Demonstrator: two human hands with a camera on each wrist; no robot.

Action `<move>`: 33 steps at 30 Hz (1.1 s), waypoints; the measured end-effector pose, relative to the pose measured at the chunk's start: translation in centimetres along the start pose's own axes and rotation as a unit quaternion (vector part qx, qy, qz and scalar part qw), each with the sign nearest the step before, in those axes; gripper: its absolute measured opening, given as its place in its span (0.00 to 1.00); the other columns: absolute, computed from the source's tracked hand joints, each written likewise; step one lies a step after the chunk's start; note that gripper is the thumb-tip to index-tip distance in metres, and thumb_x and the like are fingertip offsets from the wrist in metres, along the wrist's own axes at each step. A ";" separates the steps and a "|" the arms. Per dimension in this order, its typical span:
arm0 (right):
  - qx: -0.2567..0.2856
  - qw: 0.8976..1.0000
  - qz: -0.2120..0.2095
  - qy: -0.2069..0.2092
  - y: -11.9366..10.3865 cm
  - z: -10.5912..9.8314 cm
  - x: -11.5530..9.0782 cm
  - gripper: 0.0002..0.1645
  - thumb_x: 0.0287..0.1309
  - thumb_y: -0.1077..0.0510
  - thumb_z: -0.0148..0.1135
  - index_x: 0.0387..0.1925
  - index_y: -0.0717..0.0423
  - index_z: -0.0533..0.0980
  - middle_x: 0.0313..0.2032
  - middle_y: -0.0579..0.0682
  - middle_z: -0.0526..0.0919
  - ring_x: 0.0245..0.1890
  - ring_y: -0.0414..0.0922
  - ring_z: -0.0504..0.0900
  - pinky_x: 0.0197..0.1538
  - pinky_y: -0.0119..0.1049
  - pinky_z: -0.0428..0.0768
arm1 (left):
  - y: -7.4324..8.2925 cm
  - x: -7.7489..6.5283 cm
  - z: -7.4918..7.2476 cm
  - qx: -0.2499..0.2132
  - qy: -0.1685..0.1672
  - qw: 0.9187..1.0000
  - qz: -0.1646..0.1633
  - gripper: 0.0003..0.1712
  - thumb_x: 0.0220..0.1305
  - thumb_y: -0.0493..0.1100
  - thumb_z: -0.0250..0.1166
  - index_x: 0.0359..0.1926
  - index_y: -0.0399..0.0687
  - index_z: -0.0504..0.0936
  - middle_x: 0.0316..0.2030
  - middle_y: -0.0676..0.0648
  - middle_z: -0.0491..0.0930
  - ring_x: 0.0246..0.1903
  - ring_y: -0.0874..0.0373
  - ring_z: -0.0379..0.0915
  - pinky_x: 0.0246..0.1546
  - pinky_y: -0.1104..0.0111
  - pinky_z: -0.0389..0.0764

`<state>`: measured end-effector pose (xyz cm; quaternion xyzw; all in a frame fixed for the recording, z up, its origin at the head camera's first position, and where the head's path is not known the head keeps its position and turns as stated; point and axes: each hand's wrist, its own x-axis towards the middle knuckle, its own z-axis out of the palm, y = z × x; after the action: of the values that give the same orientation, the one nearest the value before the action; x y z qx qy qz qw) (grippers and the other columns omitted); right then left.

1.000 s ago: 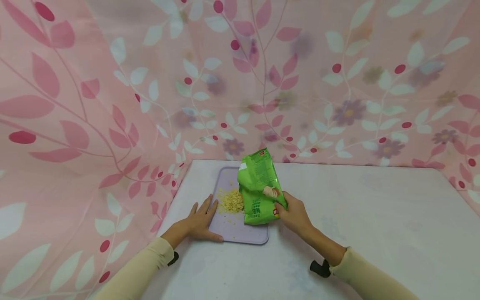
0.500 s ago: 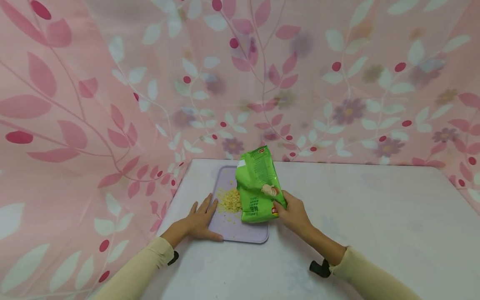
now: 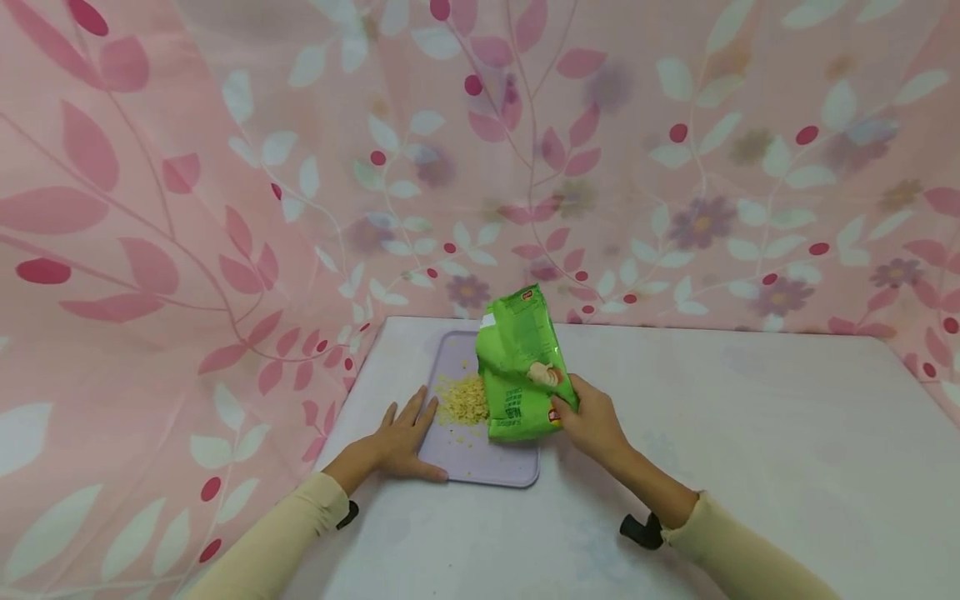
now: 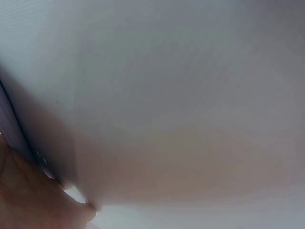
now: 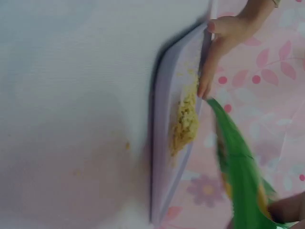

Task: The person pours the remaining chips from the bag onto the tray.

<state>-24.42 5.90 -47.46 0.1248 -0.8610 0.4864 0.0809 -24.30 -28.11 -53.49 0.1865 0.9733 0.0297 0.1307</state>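
A green snack bag (image 3: 519, 358) with printed text hangs tilted over the right side of the lilac tray (image 3: 480, 465). My right hand (image 3: 597, 423) grips the bag by its lower right corner, thumb on the near face. On the tray lies a pile of yellow, crumbled bits (image 3: 462, 402), partly hidden behind the bag. My left hand (image 3: 402, 443), fingers spread, rests on the tray's left edge. In the right wrist view the bag (image 5: 238, 162) is blurred and the crumbled pile (image 5: 186, 125) shows beside it. The left wrist view catches only part of the left hand (image 4: 35, 198).
The tray lies on a white-covered table (image 3: 720, 433), whose surface extends to the right. A pink leaf-patterned curtain (image 3: 525, 167) hangs behind the table and along its left side. A small crumb (image 5: 127, 145) lies on the table beside the tray.
The bag in my right hand has risen slightly, after a small shift left and back right. My left hand stays in place on the tray's edge.
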 end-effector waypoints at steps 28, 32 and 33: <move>0.010 0.998 -0.025 0.050 -0.9 -0.8 0.9 0.14 0.59 0.59 0.58 0.47 0.55 0.73 0.25 0.50 0.78 0.22 0.42 0.72 0.22 0.32 0.71 | -0.2 0.2 0.2 -0.002 -0.002 1.000 -0.005 0.80 0.24 0.91 0.47 0.72 0.50 0.33 0.72 0.41 0.24 0.72 0.49 0.24 0.66 0.43 0.35; -0.028 0.999 0.004 -0.028 -0.7 -0.4 0.6 0.10 0.58 0.58 0.58 0.43 0.53 0.74 0.23 0.47 0.75 0.20 0.40 0.70 0.22 0.31 0.69 | -0.2 0.2 0.3 0.000 -0.003 1.000 -0.005 0.80 0.24 0.91 0.46 0.72 0.50 0.32 0.72 0.42 0.24 0.72 0.50 0.24 0.66 0.43 0.35; -0.039 0.998 0.009 -0.041 -0.5 -0.4 0.5 0.10 0.57 0.58 0.59 0.42 0.53 0.75 0.22 0.47 0.75 0.20 0.40 0.69 0.22 0.31 0.68 | -0.2 0.2 0.4 0.000 -0.004 1.000 -0.004 0.80 0.24 0.91 0.46 0.72 0.51 0.32 0.72 0.42 0.23 0.72 0.51 0.23 0.66 0.43 0.35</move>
<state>-24.76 5.86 -46.70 0.1336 -0.8831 0.4473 0.0461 -24.47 -28.18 -53.94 0.1823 0.9735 0.0284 0.1349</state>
